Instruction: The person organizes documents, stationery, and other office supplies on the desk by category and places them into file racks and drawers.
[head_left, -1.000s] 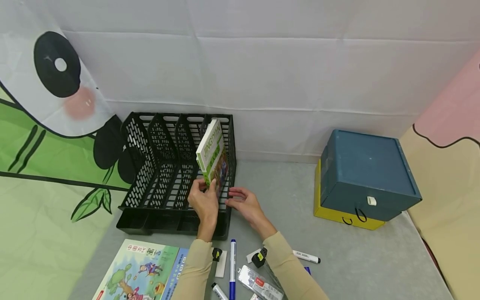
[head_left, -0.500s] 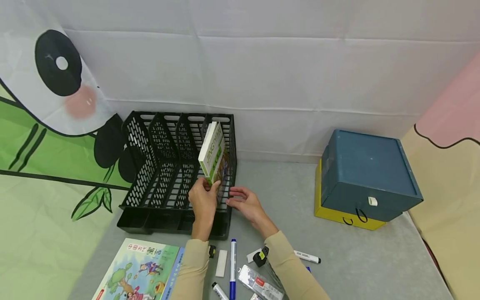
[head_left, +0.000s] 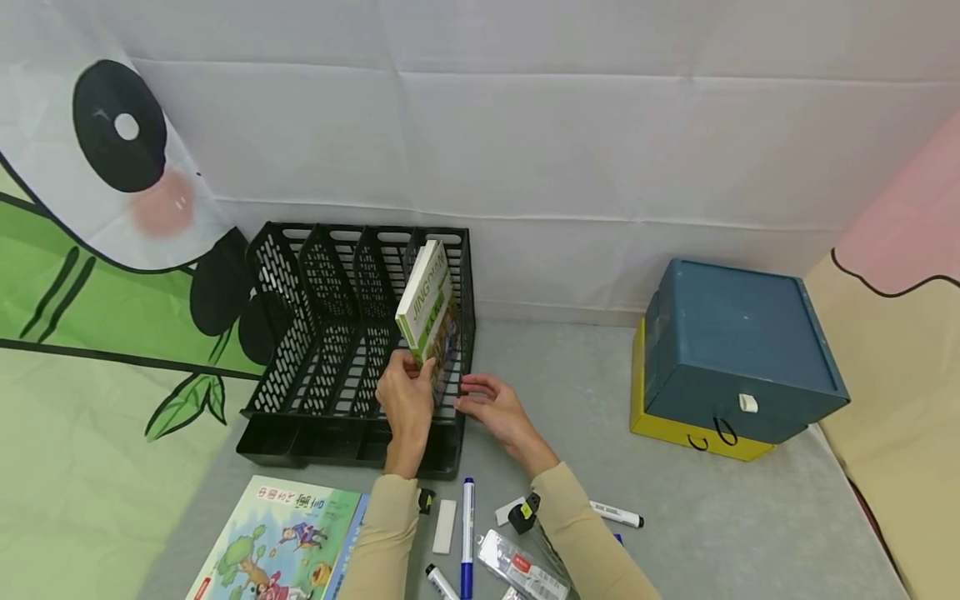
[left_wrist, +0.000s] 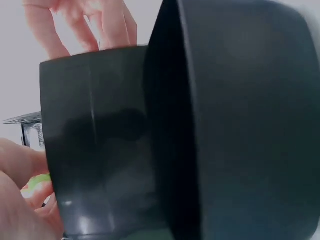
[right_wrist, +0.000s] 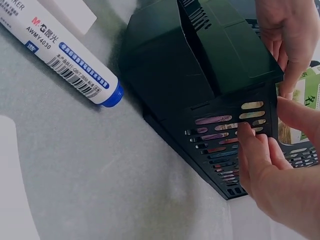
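Book location: the book stands on edge in the rightmost compartment of the black rack, spine up and toward the person; whether its lower edge bears on the rack floor cannot be told.
Left hand: the left hand pinches the near end of the book between thumb and fingers, nearly closed on its thickness.
Right hand: the right hand is part closed in a C shape, thumb at the rim of the rack's right wall, fingers lightly bent on its slotted outer face.
Book handling: probably light; covers likely smooth and slightly slippery, bendable but firm when held across the thickness; corners may crease.
Book hold point: near end, thumb and fingers on opposite covers; the compartment walls limit finger room deeper in.
Rack handling: apparently thin, stiff plastic, likely light enough to slide if pushed; the right wall is a sound bracing point.
Surface: grey tabletop, seemingly flat and smooth.
Near side: a picture book lies flat at left; a blue-and-white marker, a white block and a clear package lie near the sleeves.
Right side: a blue drawer box sits on a yellow box, well apart from the rack.
Room: a creased pale cloth hangs behind; a cartoon-printed cloth covers the left.
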